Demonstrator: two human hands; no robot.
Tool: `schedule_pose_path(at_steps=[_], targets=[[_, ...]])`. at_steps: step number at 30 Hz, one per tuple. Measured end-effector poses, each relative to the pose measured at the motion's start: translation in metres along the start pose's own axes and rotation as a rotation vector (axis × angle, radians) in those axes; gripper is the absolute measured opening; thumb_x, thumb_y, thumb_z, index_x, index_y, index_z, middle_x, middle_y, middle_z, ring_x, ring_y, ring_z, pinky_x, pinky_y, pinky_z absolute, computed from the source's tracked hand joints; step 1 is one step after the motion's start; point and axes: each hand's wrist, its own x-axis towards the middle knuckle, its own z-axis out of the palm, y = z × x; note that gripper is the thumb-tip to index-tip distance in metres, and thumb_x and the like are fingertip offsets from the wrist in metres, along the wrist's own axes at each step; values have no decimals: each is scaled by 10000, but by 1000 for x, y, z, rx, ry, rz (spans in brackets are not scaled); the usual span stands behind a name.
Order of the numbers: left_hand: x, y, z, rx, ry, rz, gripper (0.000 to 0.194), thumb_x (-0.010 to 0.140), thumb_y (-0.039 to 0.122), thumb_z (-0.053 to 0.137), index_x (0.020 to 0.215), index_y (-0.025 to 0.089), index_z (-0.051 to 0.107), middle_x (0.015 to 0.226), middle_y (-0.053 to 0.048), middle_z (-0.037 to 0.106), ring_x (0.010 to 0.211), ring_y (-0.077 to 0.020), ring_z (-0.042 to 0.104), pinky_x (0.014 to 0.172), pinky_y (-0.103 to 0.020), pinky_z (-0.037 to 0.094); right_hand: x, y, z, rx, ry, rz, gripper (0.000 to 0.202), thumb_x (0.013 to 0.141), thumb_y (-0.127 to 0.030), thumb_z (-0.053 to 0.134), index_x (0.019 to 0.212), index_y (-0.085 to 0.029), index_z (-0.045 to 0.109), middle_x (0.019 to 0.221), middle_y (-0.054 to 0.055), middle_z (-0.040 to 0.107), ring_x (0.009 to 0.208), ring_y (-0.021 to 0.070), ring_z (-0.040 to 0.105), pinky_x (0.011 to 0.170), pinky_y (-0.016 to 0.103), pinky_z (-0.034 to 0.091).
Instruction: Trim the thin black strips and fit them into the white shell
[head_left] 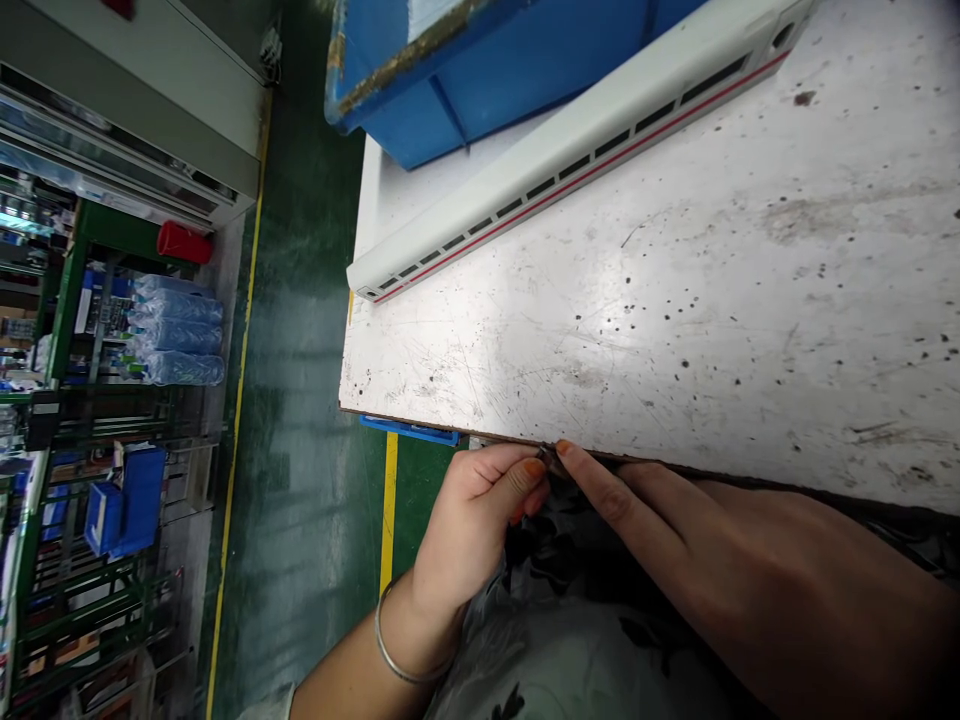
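Pinching a small dark thing (547, 455) between thumb and finger, the left hand (474, 525) is at the near edge of the counter (675, 320). The small thing is right by that edge. The right hand (720, 545) has one fingertip close beside it; its thumb is hidden, so I cannot tell if it grips too. Farther back on the counter is a long white train (570, 150) with a red stripe, then a blue bin (510, 105). Past the green floor (300, 400) is a red bucket (184, 243).
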Motion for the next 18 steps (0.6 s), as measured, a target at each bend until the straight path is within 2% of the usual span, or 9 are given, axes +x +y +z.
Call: schedule_pose_path(at_steps=[9,18], targets=[[1,1,1,10,6,19,413,983,349,603,617,188,499,614,23,418,623,-133,339,618,-315,248,5,-4,-2,-81,15,-10,641,795,2,378,1418,32,524,779,68,615,507,224,606,363,356,466],[0,1,1,18,6,35,408,991,351,605,632,187,502,620,24,423,623,-132,342,612,-312,254,5,-4,-4,-52,14,-4,665,763,4,388,1417,36,506,833,102,653,503,233,625,321,354,455]])
